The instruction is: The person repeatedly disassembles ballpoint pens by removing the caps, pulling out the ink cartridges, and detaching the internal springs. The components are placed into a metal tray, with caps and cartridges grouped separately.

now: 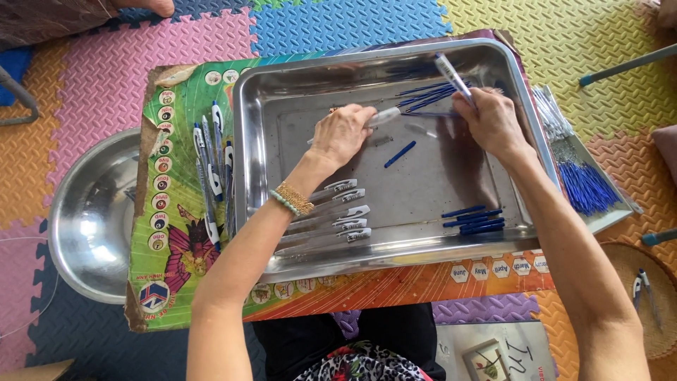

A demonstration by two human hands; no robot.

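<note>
Hands over steel tray (282,92): left hand (343,132) grips clear barrel (383,117); right hand (491,121) grips pen (451,74); five barrels (338,212) rowed.

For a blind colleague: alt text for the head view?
Two hands work over a steel tray: the left hand holds a clear pen barrel, the right hand a pen. Blue refills lie beyond them.

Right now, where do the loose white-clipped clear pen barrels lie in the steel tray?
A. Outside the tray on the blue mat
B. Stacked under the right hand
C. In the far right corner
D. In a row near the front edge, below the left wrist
D: the pen barrels lie side by side near the front rim of the steel tray, just below the left hand and its wrist.
</note>
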